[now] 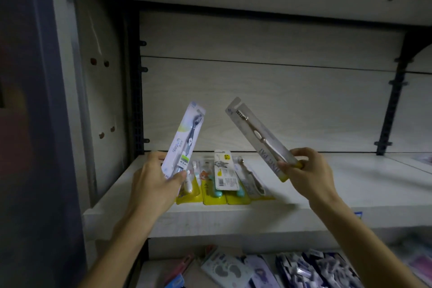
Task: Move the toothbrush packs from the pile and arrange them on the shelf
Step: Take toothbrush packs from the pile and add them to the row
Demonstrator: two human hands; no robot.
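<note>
We hold up two toothbrush packs in front of the shelf (233, 208). Our left hand (152, 177) grips the white pack (184, 140) by its bottom end, with the thumb on the front and the fingers curled behind it. This pack is long and thin. It stands almost straight up, and its top leans a little to the right. The brush head is at the top.

Our right hand (306, 170) pinches the grey pack (259, 138) near its yellow bottom end, fingers on top and thumb below. This pack is long too. It tilts the other way, so its top points up and to the left. Its brush head is also at the top. The two tops lean toward each other but do not touch.

Both packs are up in the air, above the shelf board.

Four packs (224, 177) already lie flat on the shelf, side by side, between our two hands. They have yellow bottom ends that face us, and their long sides run from front to back.

Below the shelf we see more packs (268, 269) in a blurry pile on a lower level.
</note>
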